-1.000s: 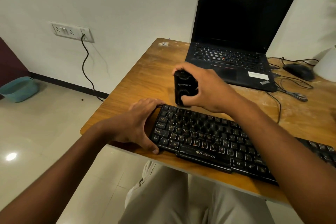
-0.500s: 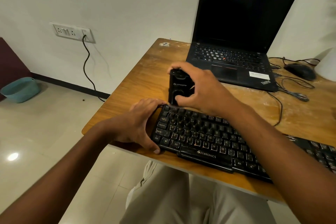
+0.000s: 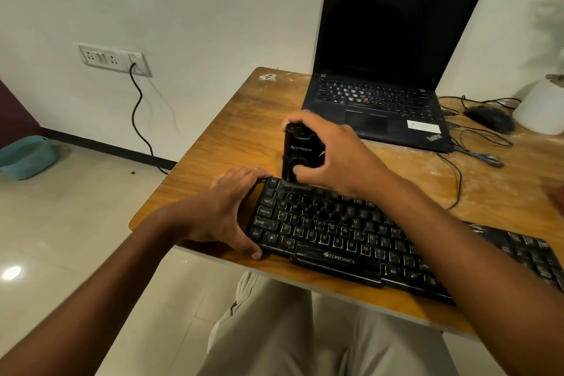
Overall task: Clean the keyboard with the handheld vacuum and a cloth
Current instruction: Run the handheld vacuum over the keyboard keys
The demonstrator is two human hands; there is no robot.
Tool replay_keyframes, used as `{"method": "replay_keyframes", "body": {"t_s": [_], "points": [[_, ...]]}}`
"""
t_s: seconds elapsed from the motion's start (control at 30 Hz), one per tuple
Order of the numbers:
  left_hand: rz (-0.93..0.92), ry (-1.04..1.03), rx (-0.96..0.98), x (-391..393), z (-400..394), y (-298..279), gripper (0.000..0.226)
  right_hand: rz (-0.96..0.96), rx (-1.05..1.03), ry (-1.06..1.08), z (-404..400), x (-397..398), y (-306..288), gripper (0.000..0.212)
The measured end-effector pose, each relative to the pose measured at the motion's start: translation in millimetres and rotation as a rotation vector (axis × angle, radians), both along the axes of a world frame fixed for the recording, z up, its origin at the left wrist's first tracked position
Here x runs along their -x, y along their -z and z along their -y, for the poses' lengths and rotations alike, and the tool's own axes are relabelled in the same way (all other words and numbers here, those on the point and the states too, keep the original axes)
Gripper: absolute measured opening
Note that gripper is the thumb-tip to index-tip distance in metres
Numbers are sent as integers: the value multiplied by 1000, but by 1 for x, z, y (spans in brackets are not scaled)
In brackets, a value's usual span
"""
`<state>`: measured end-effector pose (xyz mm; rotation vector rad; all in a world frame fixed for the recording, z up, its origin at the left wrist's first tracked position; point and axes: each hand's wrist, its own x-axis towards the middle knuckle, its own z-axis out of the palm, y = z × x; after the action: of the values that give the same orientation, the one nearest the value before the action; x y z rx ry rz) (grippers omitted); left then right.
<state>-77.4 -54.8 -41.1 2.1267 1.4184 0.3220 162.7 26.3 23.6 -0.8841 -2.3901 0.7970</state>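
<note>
A seated person in pale khaki trousers [image 3: 274, 330] works at a worn wooden table [image 3: 219, 137], cleaning a black Zebronics-branded computer keyboard [image 3: 351, 238] that lies slantwise along the table's near edge. The right hand [image 3: 338, 156] grips a small black handheld vacuum [image 3: 297, 152], fingers curled over its top and thumb wrapped round its lower body; the device stands upright with its lower end at the keyboard's top-left corner, just above the Esc key, though whether it actually touches the keys cannot be told. The left hand [image 3: 225, 210] braces the keyboard's left end, its thumb hooked at the near corner and its fingers bent over the far corner, holding the board between them.

Behind the vacuum, an open black ThinkPad laptop [image 3: 390, 70] with a dark screen sits at the far side of the table. To its right lie a black computer mouse [image 3: 488, 117] and a tangle of thin black cables [image 3: 476, 149], beside a white rounded pot [image 3: 540, 110] holding a blurred green plant. On the wall at left, a white socket panel [image 3: 113, 58] has a black cord [image 3: 140, 113] plugged in and trailing to the glossy tiled floor [image 3: 61, 238], where a teal plastic basin [image 3: 27, 157] rests.
</note>
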Motion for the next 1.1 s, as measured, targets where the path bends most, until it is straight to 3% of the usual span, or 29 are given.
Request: {"method": "replay_keyframes", "body": {"t_s": [0.07,0.4,0.67,0.93,1.1], "points": [[4,-9,0,0,1,-1,127,-74,25,-29,7,12,10,62],[-8,-3,-5,1,-1,3,129,78,93,-6,4,-21,3,66],[-1,-21,6,-1,0,-1,123,-65,91,-36,8,29,8,70],[-5,2,-7,2,-3,5,128,186,66,-2,1,-19,-5,71],[-9,0,-26,0,-2,2,120,-74,68,-9,11,17,8,70]]}}
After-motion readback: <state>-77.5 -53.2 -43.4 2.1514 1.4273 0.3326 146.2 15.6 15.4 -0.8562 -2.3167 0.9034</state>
